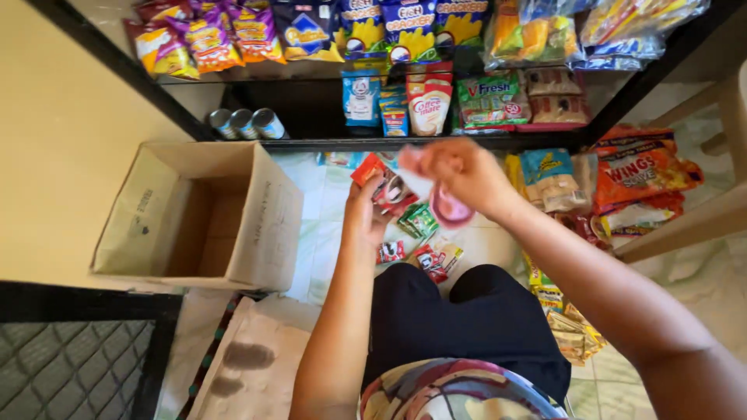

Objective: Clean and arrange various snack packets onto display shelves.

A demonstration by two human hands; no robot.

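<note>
arms: we see both bare to the elbow and above, no sleeves in view, entering from 6 and 5 o'clock
left hand [364, 211]: bare, no ring or watch that we can make out
right hand [464, 173]: bare, wrist unadorned
legs: we wear dark navy shorts or trousers, plain fabric
top: at 6 o'clock, a patterned garment in cream, maroon, blue and yellow patches

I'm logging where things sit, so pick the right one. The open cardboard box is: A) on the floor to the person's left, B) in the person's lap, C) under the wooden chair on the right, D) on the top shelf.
A: the open cardboard box stands on the floor left of the left hand, below the black shelf, apart from both hands.
</note>
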